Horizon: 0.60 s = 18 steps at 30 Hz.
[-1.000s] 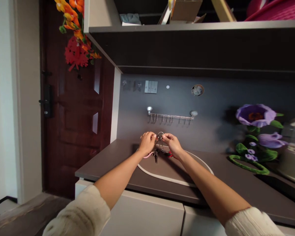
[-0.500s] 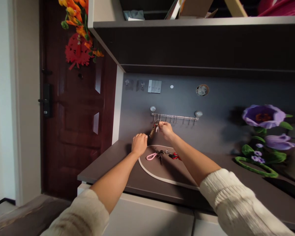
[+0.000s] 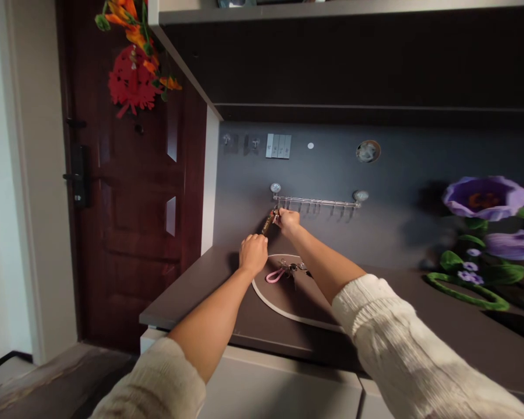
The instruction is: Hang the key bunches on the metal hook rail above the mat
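Observation:
My right hand (image 3: 289,221) is closed on a bunch of keys (image 3: 276,217) just below the left end of a clear hook rail (image 3: 317,201) on the wall. A long brown tag (image 3: 268,223) with lettering slants down from the bunch. Lower left, my left hand (image 3: 253,254) has its fingers curled at the tag's bottom end; its fingertips are hidden, so I cannot tell whether they grip it. Under my hands, more keys with a pink loop strap (image 3: 276,276) lie on a brown mat (image 3: 288,302) with a pale rim.
A dark shelf (image 3: 332,64) overhangs the counter (image 3: 201,285). Purple artificial flowers (image 3: 484,198) stand at the right. On the wall are light switches (image 3: 278,146) and two small hooks. A dark red door (image 3: 135,233) with orange flowers and a red ornament is at the left.
My right hand has raised the keys slightly closer to the rail's left end. My left hand has come up against the tag's lower end. The view has tilted down a little.

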Motion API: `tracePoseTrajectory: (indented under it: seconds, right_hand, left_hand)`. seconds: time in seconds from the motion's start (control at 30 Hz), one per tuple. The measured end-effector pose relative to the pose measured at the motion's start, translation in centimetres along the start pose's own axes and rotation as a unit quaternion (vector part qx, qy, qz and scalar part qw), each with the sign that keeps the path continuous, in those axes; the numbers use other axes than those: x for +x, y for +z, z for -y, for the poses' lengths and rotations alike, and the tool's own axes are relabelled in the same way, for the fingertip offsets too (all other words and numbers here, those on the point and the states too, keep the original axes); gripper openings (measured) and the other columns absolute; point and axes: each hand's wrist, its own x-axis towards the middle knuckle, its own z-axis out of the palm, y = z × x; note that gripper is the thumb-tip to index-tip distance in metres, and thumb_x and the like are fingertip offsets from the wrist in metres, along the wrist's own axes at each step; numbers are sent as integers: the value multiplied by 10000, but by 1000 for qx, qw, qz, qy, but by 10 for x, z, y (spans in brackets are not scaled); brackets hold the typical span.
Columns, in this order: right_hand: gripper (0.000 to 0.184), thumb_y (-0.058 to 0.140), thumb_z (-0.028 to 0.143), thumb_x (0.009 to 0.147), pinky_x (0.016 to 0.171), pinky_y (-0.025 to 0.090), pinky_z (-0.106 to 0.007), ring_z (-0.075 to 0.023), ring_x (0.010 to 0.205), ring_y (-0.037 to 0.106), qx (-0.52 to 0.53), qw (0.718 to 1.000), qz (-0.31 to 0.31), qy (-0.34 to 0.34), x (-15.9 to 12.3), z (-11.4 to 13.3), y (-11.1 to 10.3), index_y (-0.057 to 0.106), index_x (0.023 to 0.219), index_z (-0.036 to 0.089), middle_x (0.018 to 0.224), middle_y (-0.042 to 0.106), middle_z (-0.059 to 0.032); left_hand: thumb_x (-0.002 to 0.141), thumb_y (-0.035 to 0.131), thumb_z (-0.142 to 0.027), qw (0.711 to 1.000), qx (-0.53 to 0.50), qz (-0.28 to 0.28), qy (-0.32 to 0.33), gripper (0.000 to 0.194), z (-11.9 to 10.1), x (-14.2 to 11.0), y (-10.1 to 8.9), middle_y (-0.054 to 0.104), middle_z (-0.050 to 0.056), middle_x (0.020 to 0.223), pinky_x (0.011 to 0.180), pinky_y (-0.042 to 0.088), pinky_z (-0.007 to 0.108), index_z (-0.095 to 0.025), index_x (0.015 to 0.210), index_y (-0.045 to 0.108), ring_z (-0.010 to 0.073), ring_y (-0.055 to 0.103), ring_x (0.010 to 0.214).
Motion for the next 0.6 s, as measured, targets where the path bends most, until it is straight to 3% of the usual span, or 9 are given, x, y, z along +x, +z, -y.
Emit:
tracePoseTrajectory:
  seconds: [0.2,0.6]
  right_hand:
    - [201,447,61,769,403,439,-163,-52,384,478,12,1000,-12,10,3,-7,-1,477,585,136,458,514,32]
    - [179,435,27,756,429,435,-141,-41,415,505,-47,997,67,-4,-1,-14,-20,473,622,140,513,555,25]
  left_hand:
    - [901,278,-249,1000,1,6,2,333,-1,0,-2,623,86,900,769,377,309,-160,849,595,185,534,873]
    - [899,283,-246,1000,3,14,13,325,0,0,1,621,81,891,766,378,311,-165,840,592,187,533,868]
